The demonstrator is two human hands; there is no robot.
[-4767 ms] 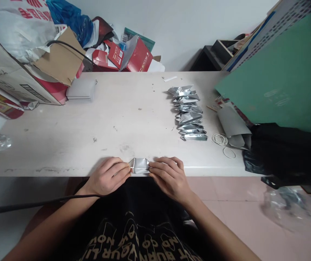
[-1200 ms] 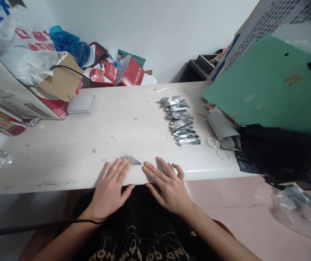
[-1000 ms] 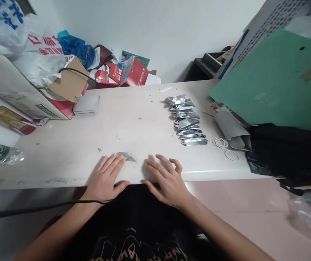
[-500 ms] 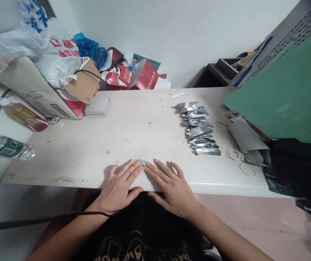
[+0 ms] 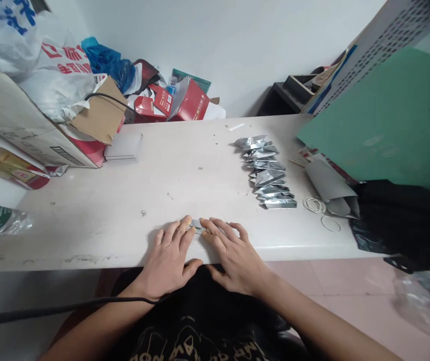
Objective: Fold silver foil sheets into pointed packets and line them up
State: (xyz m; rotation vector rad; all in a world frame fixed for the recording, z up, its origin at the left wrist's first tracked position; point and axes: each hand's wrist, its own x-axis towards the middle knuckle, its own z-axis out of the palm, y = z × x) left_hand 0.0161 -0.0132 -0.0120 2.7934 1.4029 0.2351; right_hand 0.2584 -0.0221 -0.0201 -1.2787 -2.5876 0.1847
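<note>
A small piece of silvery folded foil or paper [image 5: 196,224] lies flat near the table's front edge, mostly covered by fingers. My left hand [image 5: 168,255] rests palm down with its fingers stretched out, the fingertips pressing on the piece's left part. From the other side, my right hand [image 5: 233,250] lies flat too, its fingertips on the right part of the piece. Both thumbs point toward each other at the table edge. To the right, several folded silvery strips [image 5: 269,173] overlap in a column.
White rubber bands [image 5: 314,205] and a rolled grey sheet [image 5: 330,185] lie at the right, beside a black bag [image 5: 395,215] and a green board [image 5: 384,120]. A stack of white cards [image 5: 125,148], a carton [image 5: 38,120] and a plastic bottle [image 5: 0,218] occupy the left.
The view has shifted slightly, so the table's contents sit further left. My fingertips have moved a little on the silvery piece, showing more of it between the hands.
</note>
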